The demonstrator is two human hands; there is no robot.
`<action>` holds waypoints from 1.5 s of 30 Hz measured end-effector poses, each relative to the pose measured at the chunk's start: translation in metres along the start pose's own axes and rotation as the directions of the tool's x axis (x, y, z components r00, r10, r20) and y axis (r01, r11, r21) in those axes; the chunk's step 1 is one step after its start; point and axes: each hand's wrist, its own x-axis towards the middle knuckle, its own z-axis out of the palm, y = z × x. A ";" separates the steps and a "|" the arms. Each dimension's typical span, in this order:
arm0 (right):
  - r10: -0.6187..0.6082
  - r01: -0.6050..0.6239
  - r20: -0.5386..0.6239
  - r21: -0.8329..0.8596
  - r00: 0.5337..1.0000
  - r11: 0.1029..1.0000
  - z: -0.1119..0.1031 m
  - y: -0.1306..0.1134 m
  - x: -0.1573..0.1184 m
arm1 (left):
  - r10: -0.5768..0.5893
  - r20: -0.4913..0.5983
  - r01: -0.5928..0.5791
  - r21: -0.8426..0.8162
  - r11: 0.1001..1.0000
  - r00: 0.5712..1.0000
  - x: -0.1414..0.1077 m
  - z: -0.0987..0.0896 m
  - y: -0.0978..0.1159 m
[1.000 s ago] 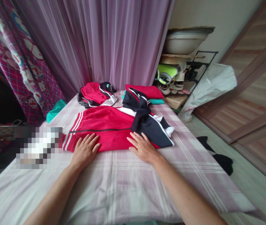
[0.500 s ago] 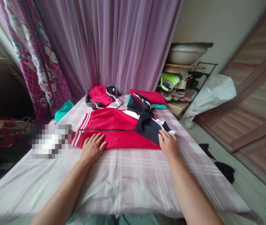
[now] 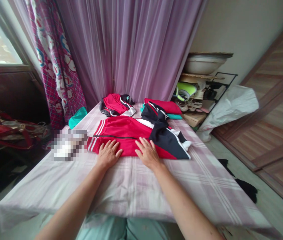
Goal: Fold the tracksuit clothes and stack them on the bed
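Observation:
A red and black zip jacket (image 3: 125, 128) with white stripes lies on the table, its near side folded in a straight edge toward me. My left hand (image 3: 108, 154) rests flat on the red cloth close to the striped hem, fingers spread. On the red part nearer the middle lies my right hand (image 3: 148, 152), also flat with fingers apart, just left of the black sleeve section. Neither hand grips the fabric. The dark zip runs across the jacket beyond my fingertips.
A crumpled red and black garment (image 3: 115, 103) lies at the table's far side, beside folded red and teal clothes (image 3: 162, 106). A teal cloth (image 3: 78, 117) sits at the left edge, near a blurred-out object (image 3: 68, 145). Behind hangs a purple curtain (image 3: 141, 50); a shoe rack (image 3: 198, 96) stands right.
My right hand has moved left from the black sleeve's end to the red middle of the jacket. My left hand stays near the striped hem. The view has shifted slightly.

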 end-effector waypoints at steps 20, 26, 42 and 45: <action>0.076 -0.047 -0.229 0.130 0.970 0.990 0.004 0.069 -0.051 | 0.123 -0.074 -0.130 -0.101 0.986 0.990 -0.029 0.006 -0.011; 0.085 -0.050 -0.234 0.155 0.968 0.987 -0.001 0.067 -0.052 | 0.076 -0.175 -0.105 -0.164 0.981 0.982 -0.021 0.010 -0.026; 0.234 -0.241 -0.173 -0.018 0.957 0.970 0.012 0.079 -0.041 | -0.004 0.105 -0.011 0.142 0.990 0.994 0.035 -0.038 -0.048; 0.244 -0.248 -0.136 -0.012 0.960 0.969 -0.002 0.083 -0.029 | 0.011 0.161 -0.030 0.120 0.992 0.987 0.037 -0.038 -0.068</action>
